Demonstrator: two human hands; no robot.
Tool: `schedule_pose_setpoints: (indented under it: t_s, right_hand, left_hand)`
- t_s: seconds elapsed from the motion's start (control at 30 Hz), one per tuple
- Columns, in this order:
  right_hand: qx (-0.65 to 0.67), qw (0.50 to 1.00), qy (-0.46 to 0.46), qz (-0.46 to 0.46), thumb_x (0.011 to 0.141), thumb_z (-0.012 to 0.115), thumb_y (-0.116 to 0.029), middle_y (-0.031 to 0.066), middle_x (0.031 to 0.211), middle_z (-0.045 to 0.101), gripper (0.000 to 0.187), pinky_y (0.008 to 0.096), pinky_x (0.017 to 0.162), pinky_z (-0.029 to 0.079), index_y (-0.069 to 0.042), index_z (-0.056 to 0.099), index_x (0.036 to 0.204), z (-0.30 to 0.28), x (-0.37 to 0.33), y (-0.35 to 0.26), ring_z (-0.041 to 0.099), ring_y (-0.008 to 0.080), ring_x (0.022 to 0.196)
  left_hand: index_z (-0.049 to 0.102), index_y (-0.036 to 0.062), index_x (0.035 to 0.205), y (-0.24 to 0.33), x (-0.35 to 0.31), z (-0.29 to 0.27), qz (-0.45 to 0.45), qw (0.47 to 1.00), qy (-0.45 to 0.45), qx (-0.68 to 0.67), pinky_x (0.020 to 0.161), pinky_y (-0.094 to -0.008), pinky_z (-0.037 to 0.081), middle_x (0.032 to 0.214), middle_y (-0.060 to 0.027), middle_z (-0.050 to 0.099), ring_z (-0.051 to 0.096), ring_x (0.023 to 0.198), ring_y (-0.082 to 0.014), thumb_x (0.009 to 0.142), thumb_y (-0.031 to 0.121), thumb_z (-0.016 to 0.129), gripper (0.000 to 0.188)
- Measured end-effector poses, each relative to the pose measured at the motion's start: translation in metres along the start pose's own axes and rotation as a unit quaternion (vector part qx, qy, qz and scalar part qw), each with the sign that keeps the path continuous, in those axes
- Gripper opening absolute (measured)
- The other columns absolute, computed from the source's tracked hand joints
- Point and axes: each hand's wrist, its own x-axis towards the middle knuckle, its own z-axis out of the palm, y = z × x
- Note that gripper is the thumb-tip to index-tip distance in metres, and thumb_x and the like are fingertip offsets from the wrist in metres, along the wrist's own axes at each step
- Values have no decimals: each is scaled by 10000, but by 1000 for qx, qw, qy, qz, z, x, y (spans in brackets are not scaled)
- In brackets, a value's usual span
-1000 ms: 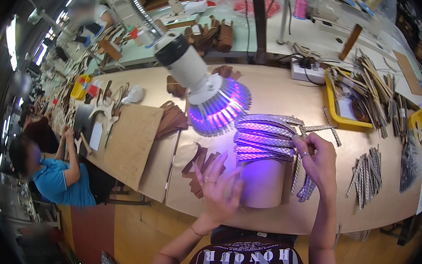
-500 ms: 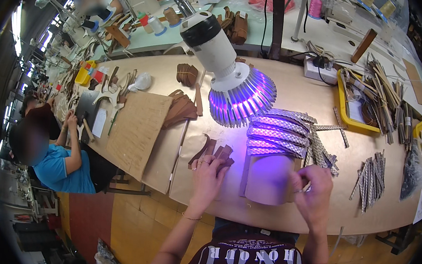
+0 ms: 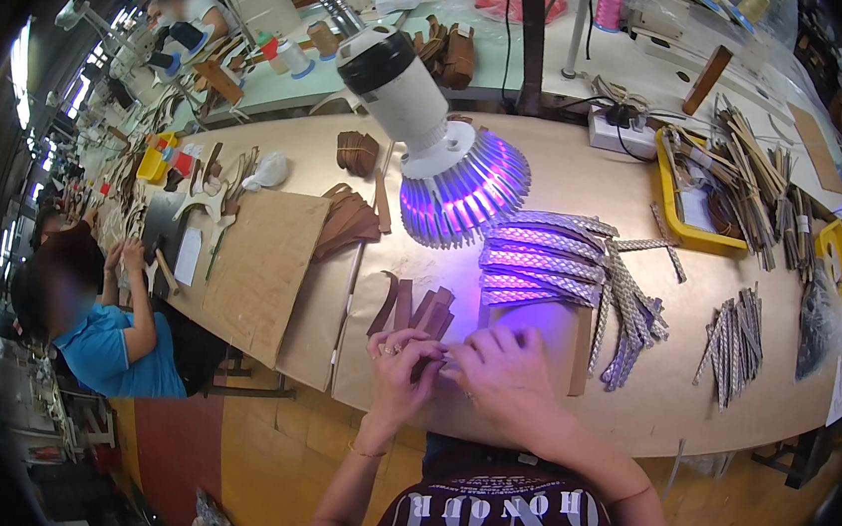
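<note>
Head view: lit braided strips [image 3: 544, 265] run sideways; brown strips [image 3: 433, 311] point away.

Beyond the right hand [image 3: 500, 372], the braided strips [image 3: 544, 264] carry a silvery-white and grey plaited pattern tinted violet, and the lamp [image 3: 421, 128] farther off is white with a black band. Just past the left hand [image 3: 400, 369], the flat strips [image 3: 432, 310] are plain brown; well to the right hand's right, the tray [image 3: 708, 240] is yellow, on a golden-tan tabletop [image 3: 664, 405].
</note>
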Motion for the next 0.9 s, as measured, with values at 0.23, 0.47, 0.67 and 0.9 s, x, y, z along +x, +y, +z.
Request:
schedule_pose_setpoints:
  t_s: [0.23, 0.47, 0.67, 0.9]
  right_hand:
    - [76, 989, 110, 71, 811, 657, -197, 52, 844, 583, 111, 424, 822, 371, -106, 600, 840, -11, -13, 7, 558, 225, 845]
    - [235, 929, 159, 239, 812, 650, -119, 71, 743, 583, 101, 355, 756, 386, -34, 603, 781, -52, -59, 51, 547, 231, 723]
    - [315, 868, 168, 344, 817, 649, -99, 108, 718, 622, 119, 348, 714, 425, 11, 627, 778, -41, -69, 64, 582, 223, 674]
    - [319, 858, 197, 351, 833, 629, -56, 122, 677, 627, 118, 316, 610, 464, 52, 638, 785, -35, -67, 75, 594, 191, 627]
  left_hand:
    - [612, 62, 922, -3, -6, 3, -33, 992, 2, -120, 930, -351, 379, 882, -45, 649, 576, 869, -181, 793, -32, 676, 172]
    - [654, -1, 917, 12, 7, -4, -154, 924, -134, -323, 703, -229, 474, 853, -59, 663, 566, 796, -114, 869, 14, 669, 52]
    - [704, 17, 860, 27, 36, 15, -164, 934, -76, -308, 728, -263, 415, 760, -24, 674, 561, 714, -99, 873, 94, 683, 81]
    - [676, 7, 866, 34, 47, 18, -256, 865, -120, -413, 631, -189, 389, 738, 38, 602, 495, 682, -11, 908, 130, 674, 130]
